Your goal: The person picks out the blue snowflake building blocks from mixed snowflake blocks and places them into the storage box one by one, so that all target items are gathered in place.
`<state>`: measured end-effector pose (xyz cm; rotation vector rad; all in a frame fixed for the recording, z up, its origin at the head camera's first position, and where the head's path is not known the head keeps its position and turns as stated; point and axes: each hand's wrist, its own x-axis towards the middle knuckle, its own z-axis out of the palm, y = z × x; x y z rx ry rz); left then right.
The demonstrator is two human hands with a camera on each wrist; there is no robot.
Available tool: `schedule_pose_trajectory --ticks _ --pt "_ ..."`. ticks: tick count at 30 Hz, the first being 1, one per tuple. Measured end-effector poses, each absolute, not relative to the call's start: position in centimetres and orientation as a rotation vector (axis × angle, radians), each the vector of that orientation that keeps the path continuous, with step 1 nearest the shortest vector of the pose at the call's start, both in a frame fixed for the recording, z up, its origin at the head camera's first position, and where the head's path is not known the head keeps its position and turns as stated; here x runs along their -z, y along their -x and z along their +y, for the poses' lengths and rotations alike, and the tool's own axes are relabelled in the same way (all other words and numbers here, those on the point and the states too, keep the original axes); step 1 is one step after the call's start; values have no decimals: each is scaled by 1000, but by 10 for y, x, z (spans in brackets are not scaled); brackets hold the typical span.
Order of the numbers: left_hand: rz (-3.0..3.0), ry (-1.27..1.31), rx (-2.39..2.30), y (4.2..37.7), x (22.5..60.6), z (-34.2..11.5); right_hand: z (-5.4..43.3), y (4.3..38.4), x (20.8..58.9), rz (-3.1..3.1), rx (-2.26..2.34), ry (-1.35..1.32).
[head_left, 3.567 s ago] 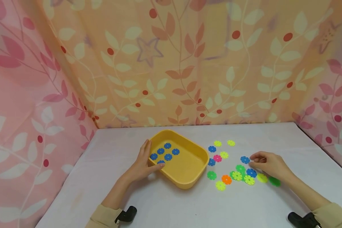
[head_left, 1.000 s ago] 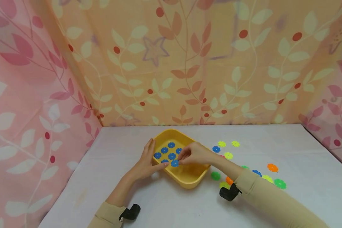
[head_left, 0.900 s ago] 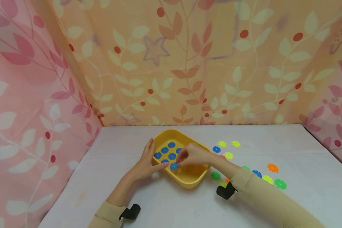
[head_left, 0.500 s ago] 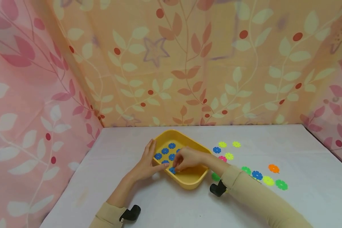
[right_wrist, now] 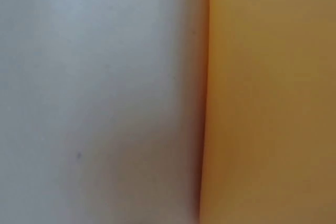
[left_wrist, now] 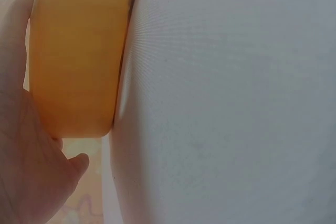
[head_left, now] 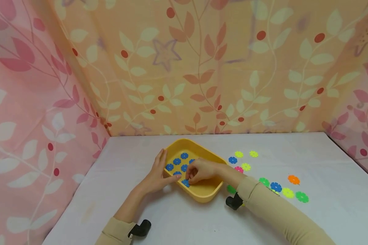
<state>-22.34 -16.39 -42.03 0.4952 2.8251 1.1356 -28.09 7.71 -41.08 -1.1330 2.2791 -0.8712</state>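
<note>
A yellow plastic tray [head_left: 207,197] sits at an angle on the table. My left hand [head_left: 155,177] holds its left corner, thumb over the rim and the other fingers at the outer end. In the left wrist view, that hand [left_wrist: 31,161] lies against the tray's outer wall [left_wrist: 79,61]. Inside, my right hand [head_left: 202,170] pinches a blue snowflake disc [head_left: 185,183] near the tray floor, by the front wall. Several blue snowflake discs [head_left: 177,161] lie flat at the tray's left end. The right wrist view shows only tray wall [right_wrist: 273,98] and tablecloth; no fingers appear there.
Right of the tray lie loose snowflake discs: yellow [head_left: 254,154], blue [head_left: 232,160], pink [head_left: 239,169], green [head_left: 302,197] and orange [head_left: 293,179]. My right sleeve [head_left: 273,200] covers part of them. White cloth [head_left: 184,224] covers the table; patterned curtains [head_left: 202,85] stand around it.
My right hand came from the loose discs on the right into the tray with a blue disc, then lowered it toward the front wall. My left hand keeps its place on the tray.
</note>
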Motion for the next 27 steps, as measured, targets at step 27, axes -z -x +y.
schedule_pose_trajectory --ticks 27 --pt "2833 -491 -1132 222 419 -164 78 280 411 2279 889 1108"
